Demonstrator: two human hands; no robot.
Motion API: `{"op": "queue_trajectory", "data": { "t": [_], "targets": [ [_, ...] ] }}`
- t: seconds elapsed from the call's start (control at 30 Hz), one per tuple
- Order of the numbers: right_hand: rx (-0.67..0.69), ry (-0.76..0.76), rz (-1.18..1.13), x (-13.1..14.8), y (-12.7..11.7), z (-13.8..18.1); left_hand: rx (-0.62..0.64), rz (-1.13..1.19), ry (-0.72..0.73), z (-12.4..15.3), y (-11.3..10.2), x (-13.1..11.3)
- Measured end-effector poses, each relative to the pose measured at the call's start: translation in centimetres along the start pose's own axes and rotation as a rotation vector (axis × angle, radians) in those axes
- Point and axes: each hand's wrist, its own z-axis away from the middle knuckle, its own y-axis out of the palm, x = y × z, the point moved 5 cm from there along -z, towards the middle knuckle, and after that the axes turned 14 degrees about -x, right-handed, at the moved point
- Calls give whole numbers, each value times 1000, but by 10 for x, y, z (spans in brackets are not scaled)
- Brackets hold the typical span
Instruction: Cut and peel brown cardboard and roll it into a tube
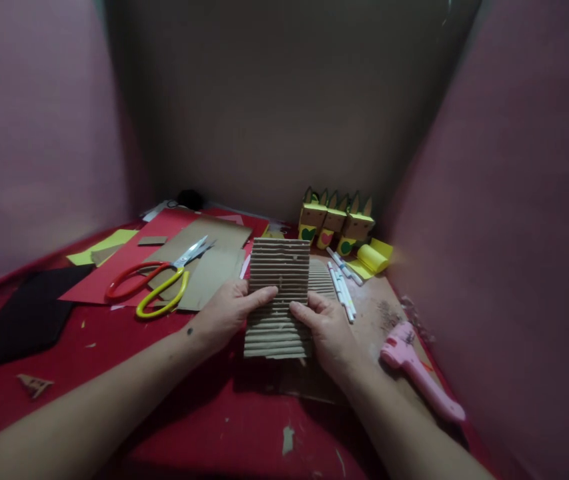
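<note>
Clamping ribbed brown corrugated cardboard rectangle (279,280), long axis six-to-twelve, with left hand (224,313) at nine o'clock, right hand (327,330) at three.

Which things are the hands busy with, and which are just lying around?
In hand: ribbed cardboard, gripped by the left hand and the right hand.

Lying about: scissors, pink glue gun, pens, three paper boxes, yellow paper roll, black sheet.
</note>
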Motion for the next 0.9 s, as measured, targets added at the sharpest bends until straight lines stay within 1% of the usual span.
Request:
{"op": "queue_trajectory", "data": {
  "t": [0.07,0.1,0.17,0.27,0.37,0.47,0.57,0.67,0.73,0.8,0.9],
  "targets": [
    [34,10,1,2,3,1,5,-42,28,2,-1,-2],
    [50,8,-16,4,5,2,21,-68,12,3,-1,-2],
    [62,-17,-70,9,8,3,87,-118,-66,6,0,2],
    [19,-43,-180,13,9,4,201,-191,-167,12,6,10],
    [-20,37,-298,11,9,6,268,-246,-178,15,8,12],
    [-28,109,-347,8,11,6,330,-282,-200,17,9,12],
    [-129,88,-364,7,8,3,311,-255,-233,18,9,13],
    [-281,13,-387,7,2,0,261,-204,-260,18,10,19],
    [-335,-31,-393,8,-1,0,246,-192,-268,18,10,24],
    [-321,-34,-398,10,0,1,229,-186,-274,19,10,26],
    [-234,48,-429,12,5,3,231,-156,-296,21,10,25]
  ]
}}
